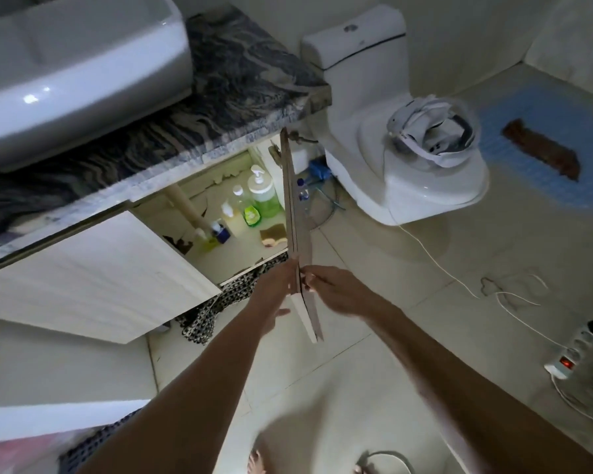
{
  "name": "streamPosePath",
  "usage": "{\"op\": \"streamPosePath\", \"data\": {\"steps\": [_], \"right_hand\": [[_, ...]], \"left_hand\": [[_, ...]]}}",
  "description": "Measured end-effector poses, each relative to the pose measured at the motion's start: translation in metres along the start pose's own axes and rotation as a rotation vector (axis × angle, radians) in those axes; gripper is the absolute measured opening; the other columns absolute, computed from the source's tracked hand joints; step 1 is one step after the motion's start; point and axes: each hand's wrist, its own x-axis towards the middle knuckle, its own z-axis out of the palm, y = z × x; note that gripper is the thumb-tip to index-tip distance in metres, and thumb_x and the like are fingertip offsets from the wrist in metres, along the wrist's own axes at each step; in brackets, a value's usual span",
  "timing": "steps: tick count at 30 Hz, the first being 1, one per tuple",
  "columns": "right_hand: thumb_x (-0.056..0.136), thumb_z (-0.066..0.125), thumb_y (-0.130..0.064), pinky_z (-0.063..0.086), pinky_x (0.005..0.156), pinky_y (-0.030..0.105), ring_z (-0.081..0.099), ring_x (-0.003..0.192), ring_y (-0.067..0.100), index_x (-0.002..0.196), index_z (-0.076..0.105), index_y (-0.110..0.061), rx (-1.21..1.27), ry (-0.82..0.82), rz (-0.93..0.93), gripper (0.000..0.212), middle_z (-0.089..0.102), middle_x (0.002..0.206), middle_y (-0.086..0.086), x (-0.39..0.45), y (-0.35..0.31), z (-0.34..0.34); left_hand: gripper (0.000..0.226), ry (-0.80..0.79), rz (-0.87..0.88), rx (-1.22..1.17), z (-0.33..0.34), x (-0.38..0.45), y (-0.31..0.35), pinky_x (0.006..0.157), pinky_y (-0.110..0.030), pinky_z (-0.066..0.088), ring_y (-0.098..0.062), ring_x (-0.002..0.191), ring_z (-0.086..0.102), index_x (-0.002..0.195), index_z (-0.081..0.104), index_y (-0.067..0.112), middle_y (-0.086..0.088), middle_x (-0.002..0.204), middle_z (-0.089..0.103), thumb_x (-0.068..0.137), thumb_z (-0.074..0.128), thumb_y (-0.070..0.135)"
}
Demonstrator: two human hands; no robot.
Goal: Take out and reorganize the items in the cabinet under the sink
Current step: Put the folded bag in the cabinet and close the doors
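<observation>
The cabinet under the sink stands with its right door swung out edge-on toward me. Both hands are at the door's lower edge: my left hand lies against its inner face and my right hand pinches the outer edge. Inside the lit cabinet stand a large green pump bottle, a small green bottle, a yellowish bottle, a dark blue bottle, a yellow-green bottle and a sponge. A drain pipe runs down behind them.
The left cabinet door is closed. A white basin sits on a marbled counter. A toilet with a headset on its lid stands right. A patterned cloth, cables and a power strip lie on the floor.
</observation>
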Motion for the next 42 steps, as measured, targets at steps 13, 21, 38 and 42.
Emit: {"op": "streamPosePath", "data": {"steps": [13, 21, 38, 42], "right_hand": [[0.095, 0.042, -0.015, 0.037, 0.084, 0.023, 0.051, 0.122, 0.025, 0.143, 0.027, -0.011, 0.005, 0.018, -0.108, 0.050, 0.052, 0.135, 0.012, 0.116, -0.134, 0.123], [0.096, 0.044, -0.013, 0.025, 0.094, 0.013, 0.037, 0.137, 0.021, 0.151, 0.006, -0.006, -0.035, 0.047, -0.006, 0.068, 0.032, 0.153, 0.012, 0.190, -0.163, 0.151], [0.085, 0.041, 0.008, 0.040, 0.086, 0.025, 0.051, 0.121, 0.033, 0.149, 0.002, 0.001, -0.153, 0.167, -0.048, 0.075, 0.040, 0.145, 0.021, 0.267, -0.199, 0.157], [0.087, 0.038, 0.008, 0.032, 0.101, 0.025, 0.038, 0.133, 0.029, 0.147, 0.014, 0.001, -0.213, 0.082, -0.037, 0.065, 0.033, 0.149, 0.019, 0.267, -0.196, 0.153]], "left_hand": [[0.053, 0.190, -0.127, -0.729, -0.183, 0.039, -0.023, 0.098, -0.053, 0.046, -0.028, 0.104, 0.062, 0.102, 0.052, 0.005, -0.017, 0.109, 0.061, 0.077, 0.073, 0.047], [0.014, 0.217, -0.059, -1.161, -0.235, 0.084, 0.003, 0.098, -0.037, 0.043, -0.024, 0.080, 0.052, 0.076, 0.042, 0.004, -0.012, 0.077, 0.042, 0.087, 0.051, 0.003], [0.021, 0.246, -0.033, -0.954, -0.284, 0.147, 0.056, 0.104, -0.039, 0.043, -0.021, 0.107, 0.062, 0.106, 0.053, 0.007, -0.009, 0.095, 0.064, 0.088, 0.058, -0.002], [0.032, 0.252, -0.081, -0.771, -0.287, 0.141, 0.049, 0.103, -0.041, 0.043, -0.018, 0.111, 0.059, 0.108, 0.055, 0.004, -0.008, 0.102, 0.060, 0.084, 0.071, 0.015]]}}
